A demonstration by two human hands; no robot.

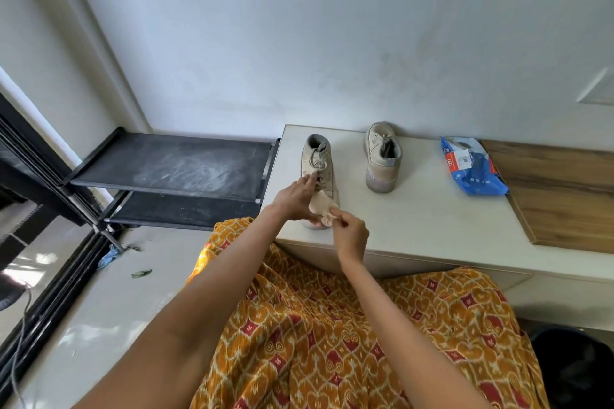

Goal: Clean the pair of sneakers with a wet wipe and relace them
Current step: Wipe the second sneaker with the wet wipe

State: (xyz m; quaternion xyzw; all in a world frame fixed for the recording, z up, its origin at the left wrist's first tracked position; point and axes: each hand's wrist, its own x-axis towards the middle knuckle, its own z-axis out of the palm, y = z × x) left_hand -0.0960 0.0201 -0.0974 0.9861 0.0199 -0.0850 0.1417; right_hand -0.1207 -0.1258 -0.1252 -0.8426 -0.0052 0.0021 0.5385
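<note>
Seen from the head: the left hand (296, 197) rests straight fingers on the near sneaker (319, 173) on the white bench (432, 216), while the right hand (349, 234) has its grip pinched on a crumpled wipe (324, 209) at the toe. The other sneaker (382, 156) stands apart, near the blue wipe pack (471, 166).

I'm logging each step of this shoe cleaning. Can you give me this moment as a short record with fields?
near shoe: upright at the counter front edge, laced
far shoe: upright by the wall, apart from the first
wipe: crumpled at the near shoe's toe
left hand: rests on the near shoe's laces
right hand: pinches the wipe
pack: blue, right of the shoes
</note>
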